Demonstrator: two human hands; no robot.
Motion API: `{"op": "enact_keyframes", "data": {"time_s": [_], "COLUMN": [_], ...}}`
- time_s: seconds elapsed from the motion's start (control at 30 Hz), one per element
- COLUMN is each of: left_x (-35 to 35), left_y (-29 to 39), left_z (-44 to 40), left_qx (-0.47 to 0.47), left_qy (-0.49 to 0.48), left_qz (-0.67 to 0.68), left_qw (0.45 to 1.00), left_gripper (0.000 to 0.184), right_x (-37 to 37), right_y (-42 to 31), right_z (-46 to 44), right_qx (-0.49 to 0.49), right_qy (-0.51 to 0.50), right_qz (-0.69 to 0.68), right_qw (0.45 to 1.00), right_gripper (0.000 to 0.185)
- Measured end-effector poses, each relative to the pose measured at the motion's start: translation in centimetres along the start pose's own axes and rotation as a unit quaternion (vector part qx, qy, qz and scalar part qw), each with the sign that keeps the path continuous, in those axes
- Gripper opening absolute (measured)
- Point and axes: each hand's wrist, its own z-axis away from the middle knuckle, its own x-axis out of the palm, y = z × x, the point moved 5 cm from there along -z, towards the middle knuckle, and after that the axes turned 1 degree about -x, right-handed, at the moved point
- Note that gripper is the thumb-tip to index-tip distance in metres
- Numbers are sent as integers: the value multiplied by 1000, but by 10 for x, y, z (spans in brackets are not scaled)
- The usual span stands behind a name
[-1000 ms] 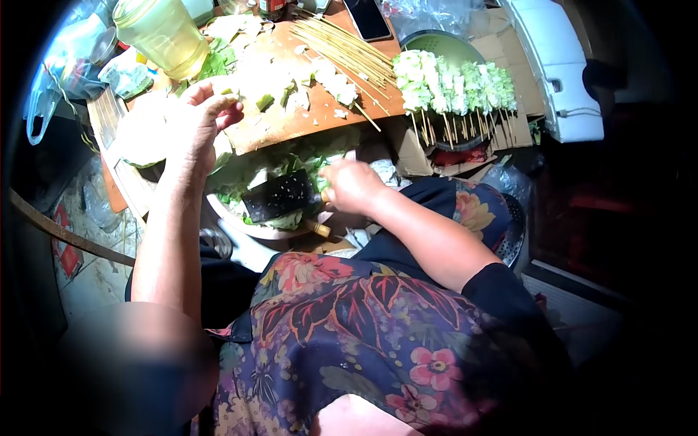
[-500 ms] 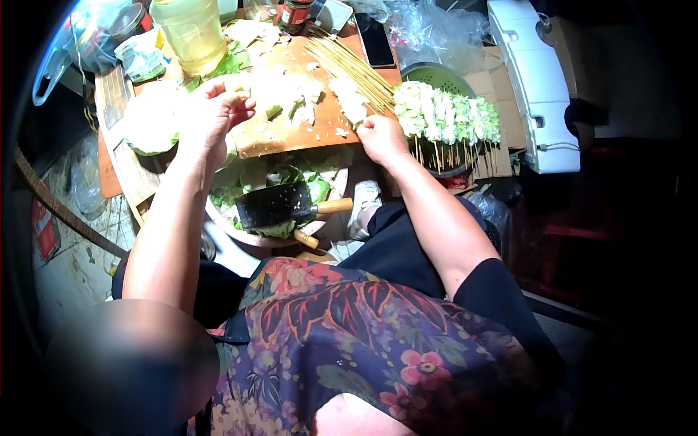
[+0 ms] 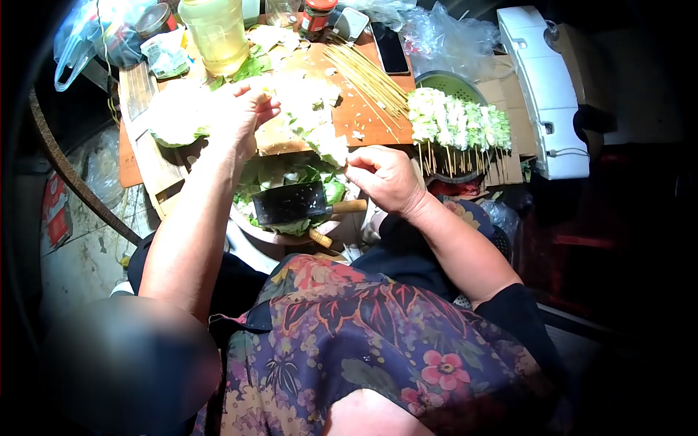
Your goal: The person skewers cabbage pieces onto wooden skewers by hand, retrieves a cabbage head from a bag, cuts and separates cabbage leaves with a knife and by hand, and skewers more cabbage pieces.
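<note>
My right hand [image 3: 389, 178] is closed in a pinch at the near end of a cabbage skewer [image 3: 331, 147], whose pale leaf pieces reach over the board's front edge. Its stick is mostly hidden by fingers and leaves. Above the left part of the board, my left hand [image 3: 247, 116] has its fingers curled together round a small pale piece of cabbage [image 3: 270, 90], partly hidden. Chopped cabbage [image 3: 305, 102] lies on the wooden board [image 3: 356, 109] between the hands. Bare bamboo skewers [image 3: 367, 76] lie in a bundle behind my right hand.
Finished cabbage skewers [image 3: 458, 120] rest across a green colander [image 3: 451, 83] at the right. A cleaver [image 3: 291, 203] lies on a basin of leaves below the board. A phone [image 3: 390, 49], a red-lidded jar [image 3: 316, 18] and a jug of yellow liquid [image 3: 216, 40] stand behind.
My right hand has drawn back toward my body with the cabbage skewer, turning it across the board's front edge. My left hand stays over the left of the board, fingers still curled.
</note>
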Motion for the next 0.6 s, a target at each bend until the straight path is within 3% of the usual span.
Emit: {"op": "enact_keyframes", "data": {"time_s": [0.2, 0.27, 0.47, 0.6], "left_x": [8, 14, 19, 26], "left_y": [11, 19, 27, 35], "left_z": [8, 13, 17, 32], "left_qx": [9, 68, 124, 74], "left_qy": [3, 6, -21, -30], "left_qz": [-49, -85, -194, -108], "left_qw": [999, 994, 973, 991], "left_gripper": [25, 27, 29, 28], "right_x": [7, 10, 19, 19], "right_y": [-6, -9, -9, -13], "right_z": [-3, -1, 3, 8], "right_qx": [15, 43, 96, 76], "right_qy": [-5, -10, -25, -2], "right_qz": [-11, -45, -137, -186], "right_qw": [1000, 998, 986, 980], "right_gripper": [13, 12, 12, 10]}}
